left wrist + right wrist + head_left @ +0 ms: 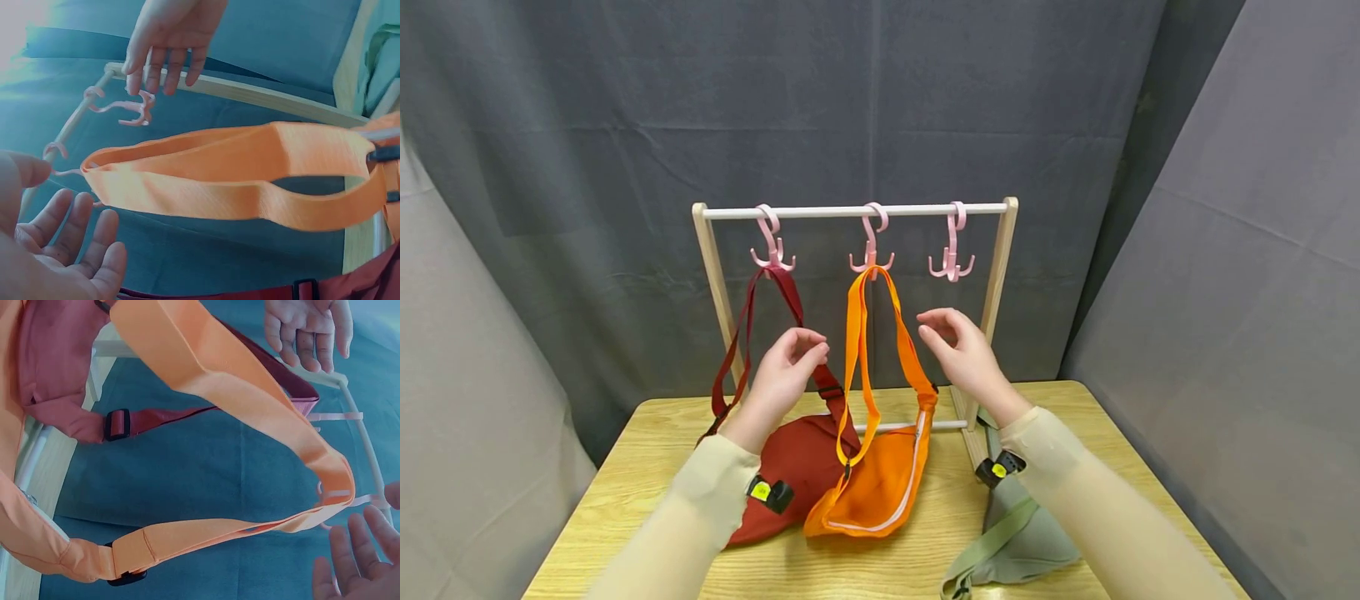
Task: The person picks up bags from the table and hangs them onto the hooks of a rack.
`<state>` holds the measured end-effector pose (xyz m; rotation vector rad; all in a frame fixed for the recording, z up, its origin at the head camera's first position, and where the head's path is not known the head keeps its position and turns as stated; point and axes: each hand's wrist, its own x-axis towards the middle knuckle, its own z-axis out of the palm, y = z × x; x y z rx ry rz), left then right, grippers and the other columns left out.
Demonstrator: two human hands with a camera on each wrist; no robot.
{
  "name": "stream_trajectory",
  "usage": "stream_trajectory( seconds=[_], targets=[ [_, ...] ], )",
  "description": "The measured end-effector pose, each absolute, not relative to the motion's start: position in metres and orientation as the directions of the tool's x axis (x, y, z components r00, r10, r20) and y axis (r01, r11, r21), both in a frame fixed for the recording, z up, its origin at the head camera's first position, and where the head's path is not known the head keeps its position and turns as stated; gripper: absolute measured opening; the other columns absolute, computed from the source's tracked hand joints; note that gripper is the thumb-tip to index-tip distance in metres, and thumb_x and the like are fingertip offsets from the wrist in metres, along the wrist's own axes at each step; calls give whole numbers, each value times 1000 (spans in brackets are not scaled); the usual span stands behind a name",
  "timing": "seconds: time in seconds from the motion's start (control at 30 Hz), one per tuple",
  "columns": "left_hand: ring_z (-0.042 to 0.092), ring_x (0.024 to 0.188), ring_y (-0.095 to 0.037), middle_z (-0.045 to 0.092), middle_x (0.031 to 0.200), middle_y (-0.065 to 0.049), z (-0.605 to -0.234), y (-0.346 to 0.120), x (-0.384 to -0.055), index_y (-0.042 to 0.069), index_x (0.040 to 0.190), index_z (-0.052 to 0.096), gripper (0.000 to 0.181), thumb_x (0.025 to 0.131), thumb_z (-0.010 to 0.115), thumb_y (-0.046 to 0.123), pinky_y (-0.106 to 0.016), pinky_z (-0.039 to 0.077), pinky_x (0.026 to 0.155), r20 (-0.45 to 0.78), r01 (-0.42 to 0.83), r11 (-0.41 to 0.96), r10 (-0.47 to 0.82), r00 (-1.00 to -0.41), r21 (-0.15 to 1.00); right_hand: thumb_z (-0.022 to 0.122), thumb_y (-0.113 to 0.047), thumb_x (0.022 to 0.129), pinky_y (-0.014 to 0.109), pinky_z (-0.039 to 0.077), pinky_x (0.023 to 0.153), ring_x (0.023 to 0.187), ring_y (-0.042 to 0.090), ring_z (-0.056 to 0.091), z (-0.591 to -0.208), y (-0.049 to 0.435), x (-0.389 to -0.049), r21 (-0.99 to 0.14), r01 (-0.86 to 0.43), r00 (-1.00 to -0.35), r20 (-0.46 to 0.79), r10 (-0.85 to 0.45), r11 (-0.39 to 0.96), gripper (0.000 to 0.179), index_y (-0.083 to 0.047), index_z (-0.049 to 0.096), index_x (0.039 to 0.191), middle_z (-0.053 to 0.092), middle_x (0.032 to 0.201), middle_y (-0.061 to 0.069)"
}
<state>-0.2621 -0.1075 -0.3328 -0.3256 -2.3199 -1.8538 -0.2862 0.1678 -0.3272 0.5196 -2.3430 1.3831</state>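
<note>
An orange crossbody bag (883,492) hangs by its looped strap (856,325) from the middle pink hook (871,246), its body low over the table. My left hand (778,379) is left of that strap, fingers loosely bent and holding nothing. On the other side, my right hand (966,354) is likewise free of the strap, with thumb and fingers apart. In the left wrist view, the strap loop (187,194) passes just beyond the left fingers. Behind my left forearm, a dark red crossbody bag (797,467) hangs by its strap from the left pink hook (771,242).
The wooden rack with a white top bar (820,212) stands on the table (617,500). A third pink hook (952,246) at the right carries no bag. A grey-green bag (1030,542) lies at the right, partly behind my right forearm. Grey curtains (625,167) surround the table.
</note>
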Motion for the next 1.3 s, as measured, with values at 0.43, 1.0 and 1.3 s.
stream_trajectory(
  seconds=[0.43,1.0,1.3],
  targets=[
    [64,108,-24,64,120,-16,-339,-106,-234,4,123,58,20,106,57,13,-42,47,110,216,229,125,112,-970,965,64,-15,103,15,51,83,94,13,67,-338,176,-256,-783,-487,-852,523,-14,387,18,-3,69,115,70,108,16],
    [68,95,-11,66,103,-3,-371,-105,-218,-3,119,56,17,106,55,7,-22,53,91,209,210,26,56,-976,977,61,-11,104,14,52,80,84,2,63,-382,189,-238,-834,-464,-859,506,78,299,16,1,69,109,68,98,21],
    [67,96,-13,65,106,-9,-381,-105,-211,-3,118,55,15,106,54,6,-23,51,90,192,192,12,36,-981,981,61,-8,103,15,52,80,86,5,65,-396,192,-230,-820,-476,-850,521,72,318,12,1,70,107,70,100,18]
  ],
)
